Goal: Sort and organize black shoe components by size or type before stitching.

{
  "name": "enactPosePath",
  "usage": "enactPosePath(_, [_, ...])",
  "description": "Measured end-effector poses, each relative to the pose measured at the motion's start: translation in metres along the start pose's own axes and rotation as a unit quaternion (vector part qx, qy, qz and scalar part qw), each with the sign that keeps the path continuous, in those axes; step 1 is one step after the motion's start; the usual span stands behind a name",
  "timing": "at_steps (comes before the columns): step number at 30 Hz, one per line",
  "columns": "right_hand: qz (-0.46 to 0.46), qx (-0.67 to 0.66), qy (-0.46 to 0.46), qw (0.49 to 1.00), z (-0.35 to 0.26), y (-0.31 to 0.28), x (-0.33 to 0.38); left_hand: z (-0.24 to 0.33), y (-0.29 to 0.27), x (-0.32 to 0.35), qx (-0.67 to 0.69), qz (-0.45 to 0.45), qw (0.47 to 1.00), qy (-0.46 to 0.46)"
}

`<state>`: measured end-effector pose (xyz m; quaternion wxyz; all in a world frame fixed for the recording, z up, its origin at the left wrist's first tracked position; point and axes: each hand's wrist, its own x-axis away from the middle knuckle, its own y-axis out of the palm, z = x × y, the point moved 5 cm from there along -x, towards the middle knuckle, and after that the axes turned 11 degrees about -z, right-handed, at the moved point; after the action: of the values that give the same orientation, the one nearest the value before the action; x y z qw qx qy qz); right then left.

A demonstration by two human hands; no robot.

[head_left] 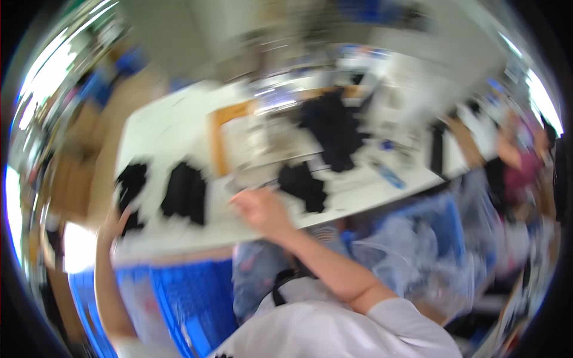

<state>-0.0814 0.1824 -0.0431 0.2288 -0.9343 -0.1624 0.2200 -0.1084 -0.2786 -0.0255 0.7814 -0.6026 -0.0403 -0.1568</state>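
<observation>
Running this from afar, and the head view is pretty smeared right now, so take it with some salt. My left hand (112, 225) is at the left of the frame, right by the lower end of the leftmost black piece (132, 180) (soft and cloth-like, as far as I can make out). Its thumb seems parted from the other fingers, but I can't tell whether any cloth sits between them. My right hand (262, 212) is mid-frame over the near edge of the white tabletop (161, 128) — fingers half curled and pointing left, and I can't tell if they're pinching anything.

A second black piece (184, 192) lies between the two hands, a third black piece (303, 186) is just beyond the right hand, and a bigger black pile (334, 128) is up past centre.

My read: this is the placing or sorting-out step, with the left-hand piece as the one in play. Next move probably calls for a light, flat touch on that piece — something that floppy would likely bunch if tugged from one corner.
</observation>
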Motion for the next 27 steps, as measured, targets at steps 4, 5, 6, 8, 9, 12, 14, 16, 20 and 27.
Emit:
enactPosePath(4, [0.015, 0.015, 0.017, 1.0, -0.004, -0.01, -0.001, 0.019, -0.011, -0.007, -0.02, -0.055, 0.972, -0.229])
enactPosePath(5, [-0.007, 0.004, 0.039, 0.999, -0.005, -0.008, -0.002, 0.014, -0.007, -0.002, -0.005, -0.045, 0.971, -0.235])
enactPosePath(6, [-0.006, -0.012, 0.053, 0.999, -0.005, -0.006, -0.002, 0.005, -0.003, 0.005, -0.011, -0.027, 0.97, -0.243])
enactPosePath(8, [-0.025, -0.016, 0.048, 0.998, -0.006, 0.002, -0.005, -0.011, -0.011, 0.021, -0.016, -0.006, 0.967, -0.253])
enactPosePath(9, [-0.039, -0.011, 0.048, 0.998, -0.009, 0.005, -0.007, -0.021, -0.015, 0.029, 0.059, -0.031, 0.965, -0.253])
enactPosePath(12, [-0.032, -0.008, 0.043, 0.999, -0.008, 0.006, -0.007, -0.017, -0.02, 0.035, 0.089, 0.019, 0.96, -0.264])
enactPosePath(14, [-0.029, -0.004, 0.066, 0.997, -0.003, 0.004, -0.004, 0.029, -0.032, 0.035, 0.007, 0.161, 0.95, -0.267])
enactPosePath(16, [-0.034, -0.013, 0.083, 0.996, -0.006, 0.005, -0.005, 0.092, -0.034, 0.028, 0.053, 0.158, 0.969, -0.183])
enactPosePath(20, [-0.032, 0.031, 0.048, 0.998, -0.015, 0.004, -0.004, 0.157, 0.009, -0.005, 0.153, 0.065, 0.985, -0.054])
enactPosePath(27, [-0.029, 0.058, 0.008, 0.998, -0.014, 0.011, -0.001, 0.163, 0.045, -0.057, 0.151, 0.046, 0.982, -0.108])
